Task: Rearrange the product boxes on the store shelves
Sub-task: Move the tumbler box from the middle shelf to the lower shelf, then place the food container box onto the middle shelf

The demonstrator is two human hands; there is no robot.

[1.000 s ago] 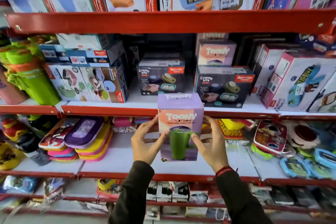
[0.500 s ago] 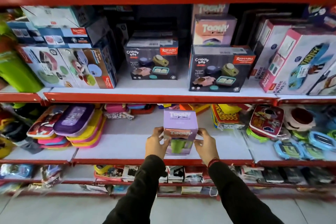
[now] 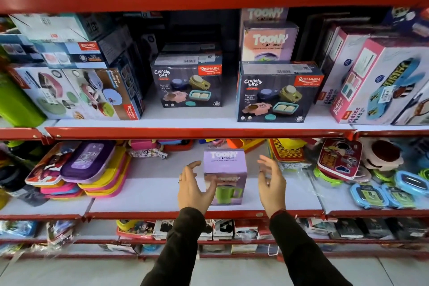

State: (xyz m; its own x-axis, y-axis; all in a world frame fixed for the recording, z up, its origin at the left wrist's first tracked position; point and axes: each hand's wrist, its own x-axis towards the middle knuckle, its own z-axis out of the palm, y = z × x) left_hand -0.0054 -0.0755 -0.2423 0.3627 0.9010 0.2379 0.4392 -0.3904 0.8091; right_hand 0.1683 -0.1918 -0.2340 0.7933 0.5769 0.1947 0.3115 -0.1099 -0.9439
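Observation:
A purple Toony tumbler box (image 3: pixel 224 176) with a green mug pictured on it stands upright on the lower white shelf (image 3: pixel 151 195), near its front edge. My left hand (image 3: pixel 193 187) is open just left of the box, thumb overlapping its front lower corner. My right hand (image 3: pixel 270 183) is open to the right, a small gap from the box. On the shelf above stand two dark Crunchy Bite boxes (image 3: pixel 188 83) (image 3: pixel 276 95), with two more Toony boxes (image 3: pixel 269 40) stacked behind the right one.
Stacked flat lunch boxes (image 3: pixel 90 169) lie left on the lower shelf; pouches (image 3: pixel 339 158) and blue containers (image 3: pixel 383 193) lie right. Kidzee boxes (image 3: pixel 380 81) stand upper right, Rishabh set boxes (image 3: pixel 79 90) upper left. Red shelf rails (image 3: pixel 199 133) edge each level.
Both hands carried the Toony box down from mid-air onto the lower shelf, then let go and spread apart on either side of it.

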